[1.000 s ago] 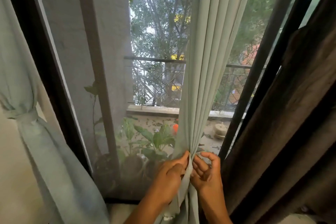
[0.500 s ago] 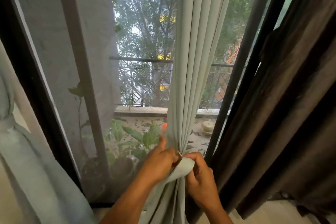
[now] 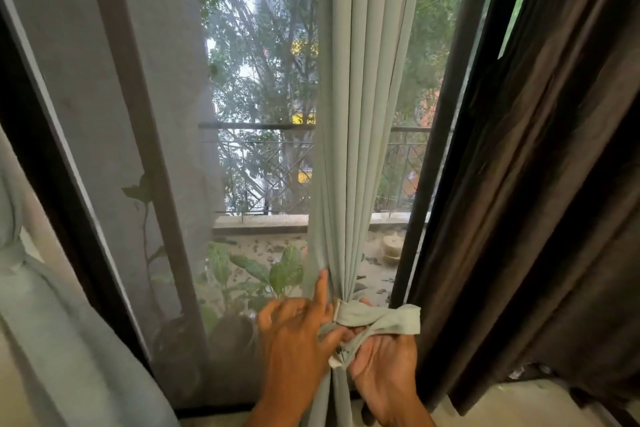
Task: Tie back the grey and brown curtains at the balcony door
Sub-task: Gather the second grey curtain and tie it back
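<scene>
Pinching a grey tie-back between them, left hand and right hand cinch the grey curtain just above.

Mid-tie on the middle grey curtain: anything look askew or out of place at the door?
Only the tie band itself: it wraps the grey curtain but sits unfinished, one loose end sticking out toward the brown curtain, both hands working it. The brown curtain hangs untied. Nothing looks damaged.

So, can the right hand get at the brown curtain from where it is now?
Probably yes. The brown curtain hangs just beside the right hand with nothing between them, but that hand is holding the grey tie strip and would need to let it go first.
</scene>
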